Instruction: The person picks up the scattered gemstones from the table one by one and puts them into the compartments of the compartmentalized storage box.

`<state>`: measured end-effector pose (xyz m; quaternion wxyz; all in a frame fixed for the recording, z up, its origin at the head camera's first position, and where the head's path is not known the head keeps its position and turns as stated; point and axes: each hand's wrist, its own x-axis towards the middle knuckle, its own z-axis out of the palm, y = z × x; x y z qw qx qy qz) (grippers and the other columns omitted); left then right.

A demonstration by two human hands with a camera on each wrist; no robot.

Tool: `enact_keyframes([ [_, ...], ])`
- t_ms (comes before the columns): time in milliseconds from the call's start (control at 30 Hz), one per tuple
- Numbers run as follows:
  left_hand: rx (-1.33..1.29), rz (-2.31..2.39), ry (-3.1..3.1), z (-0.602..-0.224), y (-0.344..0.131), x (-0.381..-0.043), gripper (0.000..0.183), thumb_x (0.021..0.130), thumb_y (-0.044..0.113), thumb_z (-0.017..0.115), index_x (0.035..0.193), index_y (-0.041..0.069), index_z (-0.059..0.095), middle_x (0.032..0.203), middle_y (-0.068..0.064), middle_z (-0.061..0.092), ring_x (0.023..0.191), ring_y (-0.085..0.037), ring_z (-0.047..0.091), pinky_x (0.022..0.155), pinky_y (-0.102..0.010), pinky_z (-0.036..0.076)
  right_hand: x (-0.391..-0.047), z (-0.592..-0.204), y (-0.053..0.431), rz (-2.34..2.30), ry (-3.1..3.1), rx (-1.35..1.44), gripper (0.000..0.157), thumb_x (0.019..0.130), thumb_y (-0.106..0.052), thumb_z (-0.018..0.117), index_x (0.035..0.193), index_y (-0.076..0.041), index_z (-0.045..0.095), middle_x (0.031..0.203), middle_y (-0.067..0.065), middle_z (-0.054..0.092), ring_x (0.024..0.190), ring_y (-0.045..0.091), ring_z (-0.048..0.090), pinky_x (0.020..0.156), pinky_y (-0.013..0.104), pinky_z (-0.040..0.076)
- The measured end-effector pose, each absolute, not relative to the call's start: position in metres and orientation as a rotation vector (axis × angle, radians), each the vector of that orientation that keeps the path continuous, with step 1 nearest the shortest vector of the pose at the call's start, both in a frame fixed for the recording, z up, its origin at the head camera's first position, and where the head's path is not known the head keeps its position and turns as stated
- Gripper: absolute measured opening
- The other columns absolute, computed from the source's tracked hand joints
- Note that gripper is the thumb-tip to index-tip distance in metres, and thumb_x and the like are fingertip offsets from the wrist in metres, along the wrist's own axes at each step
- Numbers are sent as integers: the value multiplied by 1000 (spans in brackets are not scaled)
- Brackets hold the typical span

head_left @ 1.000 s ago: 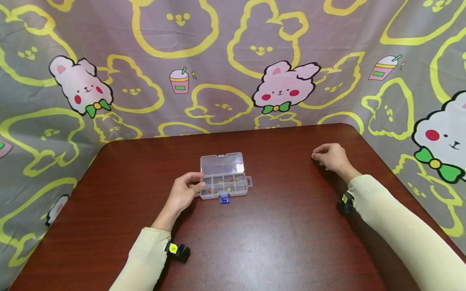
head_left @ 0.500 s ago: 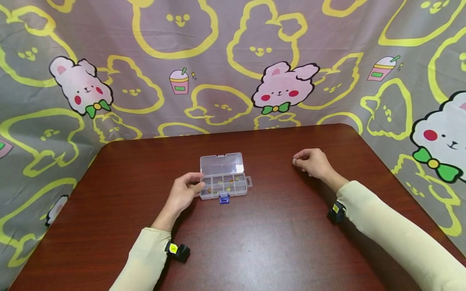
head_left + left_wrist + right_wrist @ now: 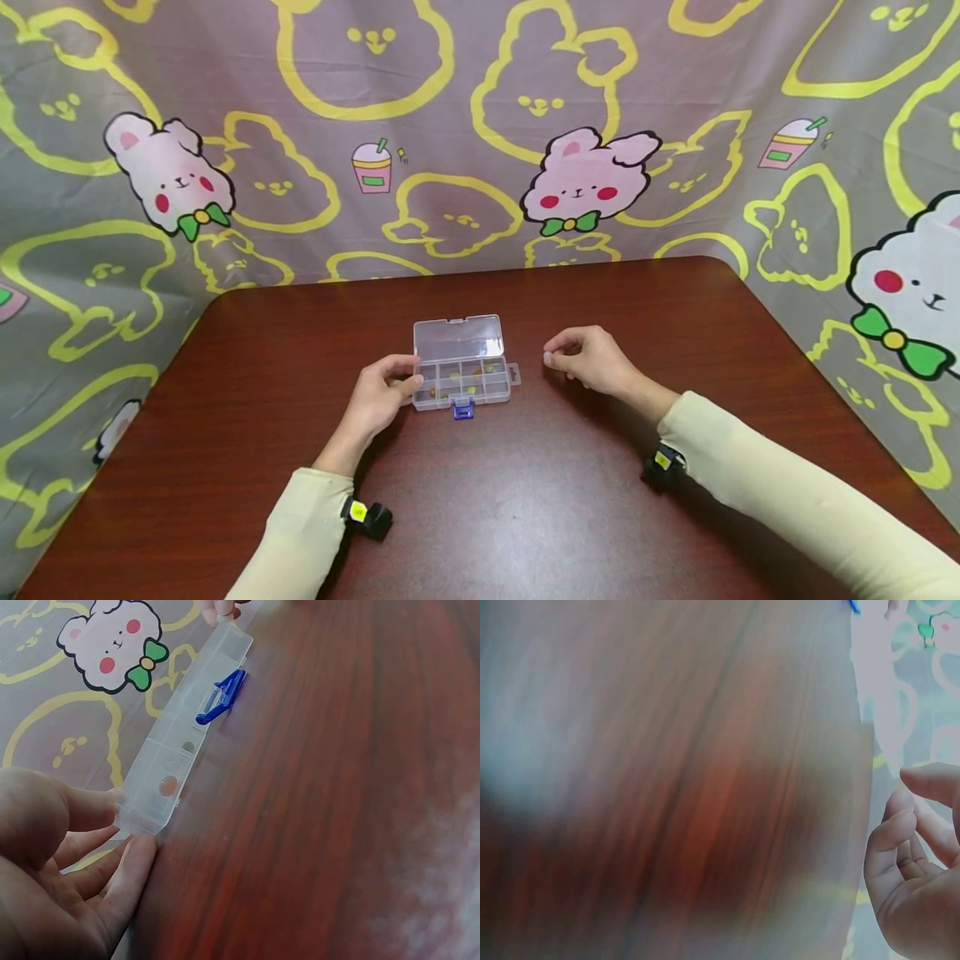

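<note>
A clear plastic compartment box (image 3: 491,400) lies on the table in the head view, its lid (image 3: 457,340) raised at the back and a blue latch (image 3: 463,412) at the front. Several small coloured pieces sit in its cells; an orange one (image 3: 168,786) shows through the wall in the left wrist view. My left hand (image 3: 375,398) grips the box's left end between thumb and fingers. Right of the box, my right hand (image 3: 597,362) pinches a tiny whitish piece (image 3: 547,358) in its fingertips, too small to identify. The right wrist view hides that piece.
The dark red wooden table (image 3: 480,500) has rounded far corners. A patterned curtain (image 3: 450,125) hangs close behind it and along both sides. The box's hang tab (image 3: 514,374) sticks out to the right, towards my right hand.
My right hand has travelled left and nearer along the table with the whitish piece, from the far right to just beside the box. My left hand and the box have stayed put.
</note>
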<state>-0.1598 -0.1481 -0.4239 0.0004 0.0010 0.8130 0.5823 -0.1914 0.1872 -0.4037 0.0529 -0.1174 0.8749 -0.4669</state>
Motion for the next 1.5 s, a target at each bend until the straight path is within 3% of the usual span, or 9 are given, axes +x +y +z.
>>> enact_keyframes([
  [200, -8, 1814, 2557, -423, -148, -159, 29, 93, -4, 67, 122, -4, 66, 115, -24, 66, 76, -13, 60, 74, -29, 60, -181, -401, 169, -1494, 2592, -436, 11, 89, -9, 76, 98, -4, 74, 68, 11, 63, 49, 29, 54, 37, 28, 42],
  [400, 7, 1833, 2555, -424, -148, -160, 29, 92, -5, 68, 121, -4, 66, 114, -24, 66, 75, -13, 60, 73, -28, 59, -173, -399, 154, -1522, 2548, -478, 10, 89, -9, 76, 97, -4, 75, 70, 13, 64, 48, 27, 53, 36, 26, 40],
  [567, 12, 1825, 2563, -425, -149, -160, 29, 92, -5, 68, 122, -4, 66, 115, -24, 66, 77, -15, 61, 75, -31, 60, -169, -398, 144, -1520, 2530, -528, 10, 89, -8, 75, 98, -3, 75, 75, 16, 66, 52, 37, 56, 36, 27, 41],
  [767, 13, 1848, 2543, -425, -148, -160, 30, 92, -6, 67, 122, -5, 66, 114, -25, 66, 74, -14, 61, 72, -27, 59, -166, -398, 135, -1550, 2482, -569, 10, 89, -7, 75, 98, -3, 74, 78, 16, 68, 55, 40, 58, 36, 28, 42],
  [900, 17, 1853, 2545, -425, -148, -159, 29, 92, -7, 67, 121, -6, 66, 113, -26, 66, 74, -14, 61, 71, -26, 59, -167, -399, 130, -1548, 2472, -589, 10, 89, -8, 75, 98, -3, 74, 76, 13, 67, 56, 39, 58, 37, 27, 41],
  [1200, 2, 1803, 2575, -426, -149, -160, 30, 93, -4, 68, 122, -4, 66, 116, -24, 66, 82, -21, 65, 79, -38, 60, -171, -402, 120, -1520, 2484, -633, 10, 89, -6, 75, 98, -1, 74, 72, 3, 65, 56, 32, 61, 43, 26, 43],
  [1500, 16, 1861, 2538, -425, -148, -160, 30, 91, -6, 68, 121, -5, 66, 112, -24, 66, 73, -14, 60, 71, -26, 59, -172, -401, 117, -1490, 2531, -672, 8, 87, -5, 76, 94, -1, 74, 71, 2, 65, 55, 23, 60, 49, 25, 47],
])
